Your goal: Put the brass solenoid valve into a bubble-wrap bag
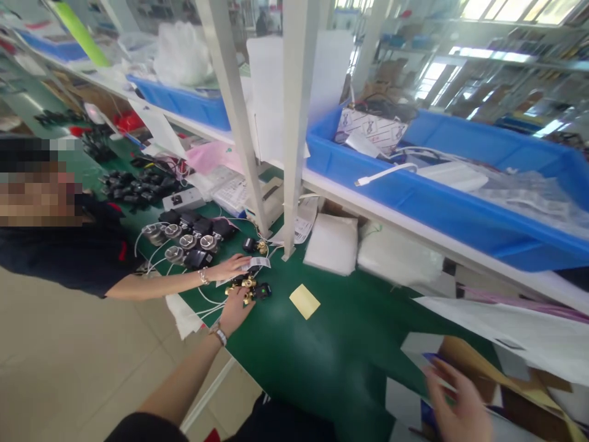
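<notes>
My left hand (pixel 237 308) reaches across the green table to a brass valve (pixel 249 299) with a black actuator box (pixel 263 290). Its fingers are curled over the brass fittings, partly hiding them. More brass parts lie close against it. A co-worker's hand (pixel 232 267) is just beyond, by a small printed label (pixel 257 263). At the lower right, my right hand (pixel 460 402) is blurred beside an open cardboard box (pixel 476 362) with white and blue flaps. Whether its fingers grip a flap is unclear.
A yellow paper (pixel 304 301) lies mid-table. Metal valves with black housings (pixel 188 240) cluster at left. A white post (pixel 297 135) rises from the table. Plastic-wrapped white stacks (pixel 331 244) sit under a shelf with a blue bin (pixel 414 196). A co-worker (pixel 59 239) stands at left.
</notes>
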Demonstrator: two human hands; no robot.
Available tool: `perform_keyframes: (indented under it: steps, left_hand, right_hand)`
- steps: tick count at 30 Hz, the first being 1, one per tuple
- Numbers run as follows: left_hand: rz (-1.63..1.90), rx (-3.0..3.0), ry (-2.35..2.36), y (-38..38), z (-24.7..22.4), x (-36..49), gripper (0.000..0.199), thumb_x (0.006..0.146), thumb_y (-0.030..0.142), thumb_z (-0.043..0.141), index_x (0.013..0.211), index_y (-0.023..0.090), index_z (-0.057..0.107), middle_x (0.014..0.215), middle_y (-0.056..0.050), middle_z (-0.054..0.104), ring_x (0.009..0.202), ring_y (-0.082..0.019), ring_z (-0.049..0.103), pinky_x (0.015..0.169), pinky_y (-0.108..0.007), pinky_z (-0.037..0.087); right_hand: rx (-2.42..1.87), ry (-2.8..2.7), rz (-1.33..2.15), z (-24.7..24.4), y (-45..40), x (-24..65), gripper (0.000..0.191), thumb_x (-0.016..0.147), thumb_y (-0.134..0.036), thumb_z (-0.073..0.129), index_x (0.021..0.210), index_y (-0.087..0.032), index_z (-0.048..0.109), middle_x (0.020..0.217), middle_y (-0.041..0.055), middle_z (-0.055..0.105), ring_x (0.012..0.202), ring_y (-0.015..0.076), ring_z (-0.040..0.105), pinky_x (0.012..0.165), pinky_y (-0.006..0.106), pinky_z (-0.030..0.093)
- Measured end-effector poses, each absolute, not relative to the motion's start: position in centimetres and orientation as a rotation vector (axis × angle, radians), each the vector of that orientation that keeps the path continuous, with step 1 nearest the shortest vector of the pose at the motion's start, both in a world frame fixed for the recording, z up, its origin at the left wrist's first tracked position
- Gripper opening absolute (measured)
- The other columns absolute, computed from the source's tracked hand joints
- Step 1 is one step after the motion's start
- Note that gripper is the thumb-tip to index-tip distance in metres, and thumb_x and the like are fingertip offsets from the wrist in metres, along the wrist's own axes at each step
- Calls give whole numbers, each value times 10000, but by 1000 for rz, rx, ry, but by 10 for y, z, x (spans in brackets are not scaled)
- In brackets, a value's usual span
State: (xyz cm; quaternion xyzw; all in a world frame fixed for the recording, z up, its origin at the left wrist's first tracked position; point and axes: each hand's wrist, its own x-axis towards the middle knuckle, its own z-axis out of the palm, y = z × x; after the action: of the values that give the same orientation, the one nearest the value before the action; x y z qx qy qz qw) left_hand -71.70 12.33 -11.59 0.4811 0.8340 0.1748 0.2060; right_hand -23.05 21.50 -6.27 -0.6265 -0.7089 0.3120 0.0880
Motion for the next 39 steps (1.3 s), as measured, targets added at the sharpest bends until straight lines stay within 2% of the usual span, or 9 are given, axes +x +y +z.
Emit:
perform_keyframes:
  steps: [4, 8, 14, 18, 21, 25, 31, 36, 39]
  left_hand:
    - [435, 1358, 2286, 136, -122, -717, 360, 809, 279, 688, 1144, 159, 636, 1199, -154, 618, 1161, -326, 576, 1041, -472, 430]
    - [463, 1388, 2259, 137, -107, -722, 243, 900, 324, 595, 1109, 223, 666, 1159, -104, 656, 1148, -294, 582, 1022, -433, 462]
    - [644, 1482, 2332, 158, -81, -794, 296, 967, 383, 481, 1163, 260, 667, 1255, -75, 635, 1230, -306, 525, 1085, -487, 436]
    - [595, 1492, 2345, 195, -90, -842, 324, 907, 407, 578, 1169, 234, 661, 1263, -92, 598, 1232, -320, 511, 1077, -483, 452]
    - [589, 1489, 2362, 226, -108, -853, 510, 902, 435, 588, 1334, 165, 553, 1330, -141, 520, 1226, -313, 518, 1085, -471, 448]
    - [544, 1556, 2312, 268, -134, -852, 622, 863, 427, 653, 1410, 173, 498, 1416, -157, 448, 1283, -335, 472, 1112, -492, 410]
    - [393, 1684, 2176, 300, -152, -865, 522, 820, 413, 692, 1298, 215, 629, 1485, -146, 395, 1319, -377, 429, 1148, -562, 333]
    - [312, 1694, 2050, 269, -149, -872, 524, 845, 490, 610, 1309, 246, 628, 1374, -111, 448, 1173, -301, 560, 1100, -462, 436]
    - [293, 1631, 2019, 244, -156, -863, 625, 876, 529, 530, 1420, 222, 527, 1316, -123, 468, 1083, -296, 616, 1040, -466, 492]
  right_hand:
    - [-1637, -2294, 948, -92, 236, -347, 730, 894, -514, 557, 1513, -210, 319, 1474, 167, 482, 1386, 347, 449, 1107, 533, 453]
    - [-1762, -2602, 852, -122, 253, -453, 866, 806, -366, 677, 1540, -182, 254, 1504, 211, 463, 1374, 401, 451, 1104, 564, 397]
    - [-2024, -2611, 1033, -145, 282, -436, 419, 898, -217, 516, 1314, -177, 542, 1060, 146, 729, 944, 278, 724, 819, 371, 544]
    - [-2336, -2406, 607, -133, 300, -390, 712, 894, -300, 554, 1505, -57, 282, 1413, 319, 493, 1270, 448, 538, 988, 606, 444]
    - [-2006, -2486, 352, -117, 296, -402, 704, 916, -280, 530, 1542, -115, 254, 1569, 248, 317, 1435, 422, 331, 1147, 600, 285]
    - [-1387, -2805, 888, -108, 266, -479, 652, 870, -284, 650, 1481, -272, 421, 1543, 149, 412, 1396, 354, 404, 1127, 511, 367]
    - [-934, -2983, 1108, -127, 230, -578, 1220, 570, -400, 952, 1556, -312, 240, 1660, 197, 172, 1462, 462, 265, 1134, 670, 288]
    - [-831, -3071, 1026, -135, 231, -588, 438, 934, -241, 593, 1364, -305, 538, 1579, 134, 366, 1374, 444, 394, 990, 649, 440]
    - [-828, -3047, 1000, -133, 236, -583, 337, 1005, -245, 424, 1294, -292, 590, 1531, 105, 421, 1293, 377, 456, 932, 548, 484]
